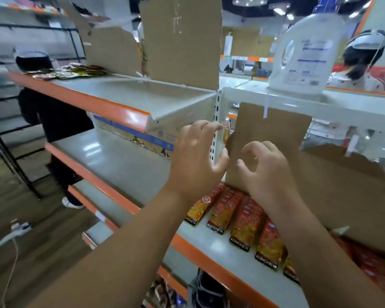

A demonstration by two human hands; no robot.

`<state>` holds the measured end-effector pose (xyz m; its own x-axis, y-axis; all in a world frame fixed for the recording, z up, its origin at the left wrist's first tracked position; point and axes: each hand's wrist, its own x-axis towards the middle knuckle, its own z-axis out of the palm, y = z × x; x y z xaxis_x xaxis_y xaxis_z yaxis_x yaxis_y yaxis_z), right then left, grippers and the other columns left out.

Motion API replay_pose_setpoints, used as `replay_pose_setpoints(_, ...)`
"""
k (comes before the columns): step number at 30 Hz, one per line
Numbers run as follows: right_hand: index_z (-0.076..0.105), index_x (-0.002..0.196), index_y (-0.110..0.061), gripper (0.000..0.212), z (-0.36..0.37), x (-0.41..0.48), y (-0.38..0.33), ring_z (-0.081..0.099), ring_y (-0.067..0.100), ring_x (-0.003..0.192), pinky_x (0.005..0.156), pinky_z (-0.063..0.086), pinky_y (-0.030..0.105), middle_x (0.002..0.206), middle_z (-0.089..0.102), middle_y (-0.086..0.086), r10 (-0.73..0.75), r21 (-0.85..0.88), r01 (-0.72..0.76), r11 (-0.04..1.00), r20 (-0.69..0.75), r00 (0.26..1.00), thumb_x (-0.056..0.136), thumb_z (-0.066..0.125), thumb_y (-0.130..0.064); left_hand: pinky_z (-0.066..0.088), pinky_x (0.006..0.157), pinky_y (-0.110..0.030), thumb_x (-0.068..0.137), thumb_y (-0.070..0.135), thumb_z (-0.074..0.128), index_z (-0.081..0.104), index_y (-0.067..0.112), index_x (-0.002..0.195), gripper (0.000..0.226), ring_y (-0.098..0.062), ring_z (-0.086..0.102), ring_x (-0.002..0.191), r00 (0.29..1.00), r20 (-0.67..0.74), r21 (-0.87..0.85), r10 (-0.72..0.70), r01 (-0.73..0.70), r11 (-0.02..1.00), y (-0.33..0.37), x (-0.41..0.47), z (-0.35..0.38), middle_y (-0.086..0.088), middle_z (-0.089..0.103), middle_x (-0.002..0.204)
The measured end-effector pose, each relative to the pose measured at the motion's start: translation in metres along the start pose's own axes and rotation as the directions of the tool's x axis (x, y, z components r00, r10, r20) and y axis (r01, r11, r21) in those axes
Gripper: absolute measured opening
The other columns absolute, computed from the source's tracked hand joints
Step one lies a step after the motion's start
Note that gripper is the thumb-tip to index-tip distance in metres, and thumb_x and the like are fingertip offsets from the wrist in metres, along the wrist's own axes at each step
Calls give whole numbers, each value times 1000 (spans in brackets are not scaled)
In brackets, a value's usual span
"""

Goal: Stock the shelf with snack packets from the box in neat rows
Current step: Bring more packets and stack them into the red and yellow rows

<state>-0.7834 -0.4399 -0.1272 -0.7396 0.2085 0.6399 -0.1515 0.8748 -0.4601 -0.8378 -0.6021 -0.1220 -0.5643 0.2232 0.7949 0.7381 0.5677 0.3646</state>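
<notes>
Both hands hang in the air before the shelf (200,238) and hold nothing. The left hand (196,158) has its fingers spread and half bent, tips close by the white post (217,107); whether they touch it I cannot tell. The right hand (268,172) is clawed the same way, fingers apart, in front of the raised flap (273,134). I judge this pose suits hands between one placing and the next reach, not a grip. The packets (242,221) lie flat on the shelf in rows running front to back, names toward the aisle, each overlapping the one behind, likely so that the label reads from the front and the rows keep straight. The box (333,196) sits on the same shelf just right of the rows, its flap turned up out of the way, which keeps the supply within a short reach. Red packets show under its lower edge, seemingly inside. Bare shelf lies left of the rows, so the stocking looks partly done. A jug (302,54) stands on the level above, apart from the work.
</notes>
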Motion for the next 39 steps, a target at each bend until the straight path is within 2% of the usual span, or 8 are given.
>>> replay_pose_setpoints(4, 66, 109, -25, 21, -25, 37, -43, 56, 15, 93, 75, 41, 29, 100, 58, -9, -76, 26, 75, 997, 23, 997, 89, 70, -31, 42, 100, -39, 86, 30, 64, 65, 18, 124, 41, -27, 54, 113, 993, -86, 106, 81, -72, 992, 15, 48, -59, -1, 65, 121)
replay_pose_setpoints(9, 62, 117, -29, 28, -32, 79, -115, 54, 18, 96, 73, 35, 29, 107, 52, -8, -195, 22, 194, 981, 119, 974, 90, 65, -32, 40, 93, -33, 88, 41, 61, 62, 30, 125, 39, -18, 53, 114, 983, 62, 164, -171, 159, 974, -12, 91, -134, 5, 62, 119)
replay_pose_setpoints(13, 63, 115, -29, 28, -16, 109, -177, 56, 22, 101, 81, 51, 38, 112, 57, -3, -280, -4, 285, 958, 187, 942, 88, 64, -34, 47, 79, -28, 91, 40, 63, 65, 32, 119, 30, -12, 61, 102, 938, 190, 140, -288, 264, 954, -63, 106, -196, 10, 64, 112)
replay_pose_setpoints(18, 67, 111, -26, 25, 38, 149, -259, 61, 21, 80, 63, 47, 27, 106, 63, 0, -245, -47, 265, 963, 257, 935, 87, 68, -32, 47, 71, -23, 93, 40, 66, 67, 30, 115, 24, -8, 64, 96, 904, 255, 178, -343, 305, 936, -141, 112, -266, 12, 66, 105)
replay_pose_setpoints(20, 66, 107, -27, 21, 64, 162, -292, 62, 18, 72, 64, 48, 27, 103, 64, 0, -219, -74, 251, 965, 294, 930, 86, 66, -32, 44, 69, -21, 94, 38, 67, 67, 29, 116, 24, -8, 63, 97, 899, 263, 207, -351, 303, 930, -177, 117, -293, 11, 66, 106)
replay_pose_setpoints(26, 65, 104, -26, 16, 136, 200, -366, 60, 25, 97, 75, 44, 32, 110, 63, 2, -175, -156, 252, 955, 392, 903, 91, 63, -35, 45, 75, -24, 94, 36, 68, 70, 28, 115, 23, -11, 62, 101, 888, 264, 233, -376, 319, 919, -272, 135, -365, 12, 66, 116)
replay_pose_setpoints(32, 68, 101, -22, 15, 184, 233, -395, 56, 19, 80, 60, 39, 27, 99, 65, 2, -152, -181, 247, 952, 422, 894, 92, 59, -29, 40, 71, -21, 94, 37, 69, 71, 29, 111, 18, -7, 60, 96, 893, 243, 253, -378, 318, 914, -342, 168, -394, 10, 66, 106)
replay_pose_setpoints(39, 67, 98, -26, 14, 235, 293, -397, 62, 23, 92, 83, 54, 36, 102, 66, -1, -124, -258, 284, 923, 501, 857, 88, 60, -33, 52, 80, -29, 93, 35, 67, 70, 31, 107, 15, -11, 65, 96, 874, 344, 292, -344, 248, 924, -402, 209, -361, 9, 69, 107)
